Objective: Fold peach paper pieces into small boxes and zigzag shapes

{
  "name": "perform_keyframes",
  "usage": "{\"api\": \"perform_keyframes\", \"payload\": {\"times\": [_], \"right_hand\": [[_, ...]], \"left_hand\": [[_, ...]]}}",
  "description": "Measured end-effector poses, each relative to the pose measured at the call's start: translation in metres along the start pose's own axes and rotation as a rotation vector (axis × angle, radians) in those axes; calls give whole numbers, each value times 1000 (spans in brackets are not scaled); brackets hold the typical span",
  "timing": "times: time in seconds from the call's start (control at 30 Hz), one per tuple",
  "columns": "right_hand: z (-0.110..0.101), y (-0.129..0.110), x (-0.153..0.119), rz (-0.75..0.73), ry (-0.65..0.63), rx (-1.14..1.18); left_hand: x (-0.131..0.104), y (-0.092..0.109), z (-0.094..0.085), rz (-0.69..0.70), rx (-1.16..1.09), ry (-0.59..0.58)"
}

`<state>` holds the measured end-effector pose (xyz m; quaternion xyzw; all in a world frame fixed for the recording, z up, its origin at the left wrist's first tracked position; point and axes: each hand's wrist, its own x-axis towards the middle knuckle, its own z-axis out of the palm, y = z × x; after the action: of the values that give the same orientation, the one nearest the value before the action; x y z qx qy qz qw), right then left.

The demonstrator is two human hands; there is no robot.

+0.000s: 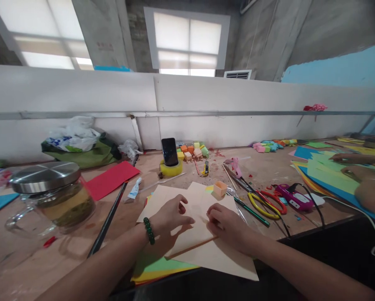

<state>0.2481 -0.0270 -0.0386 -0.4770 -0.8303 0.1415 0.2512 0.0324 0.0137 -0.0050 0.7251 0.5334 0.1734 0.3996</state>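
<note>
My left hand, with a green bead bracelet at its wrist, hovers over pale peach paper sheets. Its fingers curl loosely, and the thumb is apart from them with nothing between. On the right of the same sheets, my right hand has its fingers drawn in toward the thumb; whatever they may hold is hidden. A small open peach paper box stands just beyond the right hand. Green and yellow sheets lie under the peach ones at the table's front edge.
Red-handled scissors, yellow-handled scissors, a green pen and a pink glue gun lie rightward. A lidded glass teapot stands left. A phone leans behind yellow tape. Another person's hands touch coloured paper.
</note>
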Motion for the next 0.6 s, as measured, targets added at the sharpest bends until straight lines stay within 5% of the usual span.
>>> {"api": "perform_keyframes", "payload": {"times": [0.13,0.33,0.6], "right_hand": [[7,2,-8,-136,115,-28],[11,5,-12,-131,134,-92],[-17,-5,14,-9,56,-144]], "left_hand": [[-3,0,5,-53,-262,-60],[-5,-3,9,-29,-317,-143],[-1,-2,-3,218,-297,128]]}}
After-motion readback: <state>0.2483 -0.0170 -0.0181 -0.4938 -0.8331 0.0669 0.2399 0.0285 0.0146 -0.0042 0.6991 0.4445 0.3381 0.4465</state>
